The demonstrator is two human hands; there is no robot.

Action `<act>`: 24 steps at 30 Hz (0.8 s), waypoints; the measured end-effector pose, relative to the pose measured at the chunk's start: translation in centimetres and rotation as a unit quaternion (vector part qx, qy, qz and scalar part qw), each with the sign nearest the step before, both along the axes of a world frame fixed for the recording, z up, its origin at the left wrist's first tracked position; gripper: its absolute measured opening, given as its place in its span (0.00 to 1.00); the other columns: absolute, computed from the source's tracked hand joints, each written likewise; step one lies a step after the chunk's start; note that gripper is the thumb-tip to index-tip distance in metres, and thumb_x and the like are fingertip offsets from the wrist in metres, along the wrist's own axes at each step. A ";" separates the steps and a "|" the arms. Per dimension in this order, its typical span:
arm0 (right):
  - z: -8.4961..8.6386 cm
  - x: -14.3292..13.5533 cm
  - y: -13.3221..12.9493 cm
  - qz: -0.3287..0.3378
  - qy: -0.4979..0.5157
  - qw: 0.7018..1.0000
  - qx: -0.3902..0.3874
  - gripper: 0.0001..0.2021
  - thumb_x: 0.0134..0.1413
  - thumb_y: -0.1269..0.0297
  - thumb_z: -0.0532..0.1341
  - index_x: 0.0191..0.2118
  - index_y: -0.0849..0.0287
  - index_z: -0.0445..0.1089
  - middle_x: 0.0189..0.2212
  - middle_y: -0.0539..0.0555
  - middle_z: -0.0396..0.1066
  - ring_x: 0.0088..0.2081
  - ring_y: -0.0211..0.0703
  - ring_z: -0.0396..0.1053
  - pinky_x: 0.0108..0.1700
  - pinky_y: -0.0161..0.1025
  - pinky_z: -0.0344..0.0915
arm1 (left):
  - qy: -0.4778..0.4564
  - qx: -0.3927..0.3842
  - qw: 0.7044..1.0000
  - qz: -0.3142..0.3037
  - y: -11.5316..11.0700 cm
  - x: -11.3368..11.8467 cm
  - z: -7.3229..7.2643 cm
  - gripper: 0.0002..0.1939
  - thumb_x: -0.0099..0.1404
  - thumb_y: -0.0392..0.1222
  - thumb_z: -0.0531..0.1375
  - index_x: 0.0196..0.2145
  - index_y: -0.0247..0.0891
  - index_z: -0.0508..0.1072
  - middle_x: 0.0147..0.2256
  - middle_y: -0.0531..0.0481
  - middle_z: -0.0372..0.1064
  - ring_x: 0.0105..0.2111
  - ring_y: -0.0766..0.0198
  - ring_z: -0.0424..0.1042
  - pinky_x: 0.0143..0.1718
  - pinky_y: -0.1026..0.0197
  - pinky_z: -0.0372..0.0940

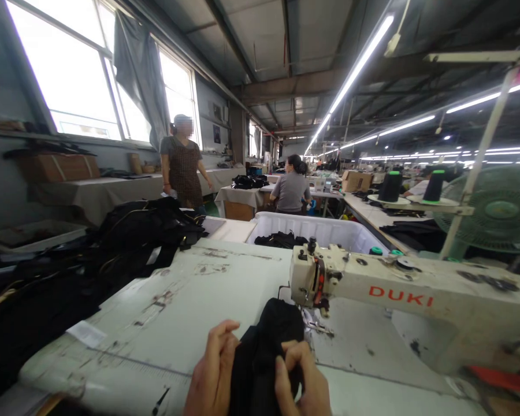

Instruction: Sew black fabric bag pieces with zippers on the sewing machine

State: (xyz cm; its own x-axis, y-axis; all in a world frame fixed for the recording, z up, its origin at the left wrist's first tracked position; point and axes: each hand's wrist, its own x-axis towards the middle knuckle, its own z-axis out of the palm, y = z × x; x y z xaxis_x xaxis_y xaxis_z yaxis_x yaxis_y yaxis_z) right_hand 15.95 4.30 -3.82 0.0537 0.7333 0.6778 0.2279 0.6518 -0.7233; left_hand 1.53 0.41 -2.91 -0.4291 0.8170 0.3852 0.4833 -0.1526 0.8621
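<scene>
A bunched black cloth (260, 352) lies on the pale sewing table (225, 289), just left of the needle area of a white sewing machine (398, 294). My left hand (214, 370) rests against the cloth's left side, fingers bent and closed on its edge. On the right side of the cloth, my right hand (301, 378) pinches the fabric between thumb and fingers. The cloth's top end reaches up beside the machine's presser foot, and its lower part runs out of the frame.
Black garments (125, 248) are heaped along the table's left side. Behind the machine stands a white bin (320, 225) with black cloth inside. A fan (498, 208) and thread cones (390, 186) are at the right. One person stands at back left; another sits beyond the bin.
</scene>
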 end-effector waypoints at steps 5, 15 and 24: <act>-0.1 1.3 0.5 0.027 0.019 0.996 -0.078 0.11 0.64 0.58 0.56 0.31 0.55 0.61 0.32 0.50 0.71 0.33 0.39 0.71 0.36 0.32 0.67 | -0.020 0.001 0.975 -0.221 0.6 -0.5 0.4 0.22 0.71 0.58 0.49 0.45 0.38 0.70 0.37 0.47 0.68 0.40 0.57 0.69 0.43 0.60 0.66; -3.1 0.9 -0.7 -0.023 0.045 0.997 -0.050 0.09 0.62 0.60 0.60 0.47 0.55 0.67 0.38 0.55 0.74 0.41 0.44 0.74 0.44 0.35 0.70 | 0.017 0.051 0.993 -0.102 0.2 0.0 -0.3 0.11 0.72 0.44 0.53 0.36 0.39 0.73 0.27 0.53 0.68 0.28 0.64 0.70 0.30 0.68 0.66; -1.3 2.3 1.4 0.151 -0.131 0.979 0.043 0.09 0.51 0.61 0.68 0.27 0.55 0.69 0.22 0.46 0.67 0.24 0.38 0.67 0.27 0.32 0.64 | 0.126 0.172 0.961 -0.174 0.8 -1.5 -0.8 0.07 0.72 0.44 0.55 0.39 0.43 0.72 0.31 0.52 0.73 0.32 0.64 0.74 0.37 0.68 0.68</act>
State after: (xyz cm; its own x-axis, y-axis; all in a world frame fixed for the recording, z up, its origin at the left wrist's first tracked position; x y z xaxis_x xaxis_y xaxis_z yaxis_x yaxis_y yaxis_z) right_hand 18.30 5.73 -5.10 -0.3402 0.6281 0.6998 0.1863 0.7745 -0.6045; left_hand 0.07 1.24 -3.73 -0.0098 0.7000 0.7140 0.5382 -0.5981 0.5938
